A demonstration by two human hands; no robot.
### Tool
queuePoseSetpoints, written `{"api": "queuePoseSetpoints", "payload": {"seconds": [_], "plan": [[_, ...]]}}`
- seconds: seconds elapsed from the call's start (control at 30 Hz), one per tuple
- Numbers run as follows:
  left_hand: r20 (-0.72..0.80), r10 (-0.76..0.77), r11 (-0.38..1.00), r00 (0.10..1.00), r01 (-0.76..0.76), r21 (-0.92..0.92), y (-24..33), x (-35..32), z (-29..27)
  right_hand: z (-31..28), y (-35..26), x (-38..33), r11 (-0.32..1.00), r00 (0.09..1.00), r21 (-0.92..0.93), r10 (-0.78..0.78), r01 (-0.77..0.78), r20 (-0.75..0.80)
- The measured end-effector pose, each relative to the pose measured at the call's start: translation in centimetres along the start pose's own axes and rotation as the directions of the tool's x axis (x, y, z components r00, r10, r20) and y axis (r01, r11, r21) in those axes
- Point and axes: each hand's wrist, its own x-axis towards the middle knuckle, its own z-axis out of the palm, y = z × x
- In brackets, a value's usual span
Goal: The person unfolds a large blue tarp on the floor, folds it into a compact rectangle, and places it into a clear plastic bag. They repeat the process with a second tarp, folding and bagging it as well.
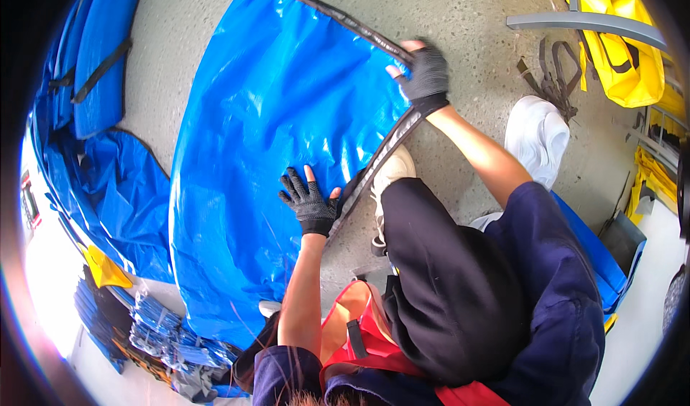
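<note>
A large glossy blue tarp sheet with dark trim along its edges lies spread on the floor before me. My left hand, in a dark fingerless glove, rests on the sheet near its trimmed near edge, palm down and fingers spread. At the sheet's right corner, where two trimmed edges meet, my right hand is closed over the corner. It wears a matching glove, slightly blurred, and some of its fingers are hidden.
On the left lie more blue sheets and a long blue padded piece with a black strap. Dark straps, a white bundle and yellow bags by a grey metal frame are at the right. Clear-wrapped packs sit lower left.
</note>
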Motion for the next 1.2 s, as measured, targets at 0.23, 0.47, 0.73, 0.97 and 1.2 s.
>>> {"api": "queuePoseSetpoints", "payload": {"seconds": [0.23,0.47,0.73,0.97,1.2], "plan": [[0.014,-0.02,1.0,1.0,0.02,0.002,2.0,-2.8,1.7,-5.4,-5.0,-0.3,0.827,0.801,0.101,0.495,-0.553,0.335],[0.151,-0.136,0.988,0.979,0.122,0.099,1.0,-4.7,1.7,0.2,-1.0,1.5,0.967,0.994,-0.252,0.067,-0.043,0.086],[0.113,-0.003,1.0,0.994,0.0,0.022,0.4,-6.9,3.3,1.9,3.6,-1.6,0.986,0.994,0.166,-0.049,0.032,0.102],[0.033,0.234,0.941,0.972,-0.218,-0.259,3.0,-11.3,5.2,-4.8,11.5,-10.8,0.926,0.915,-0.107,0.374,-0.362,0.15],[-0.384,0.209,0.913,0.899,-0.32,-0.252,-5.0,-5.8,0.7,-3.2,-2.5,-3.0,0.868,0.963,-0.422,-0.204,0.26,0.175]]}}
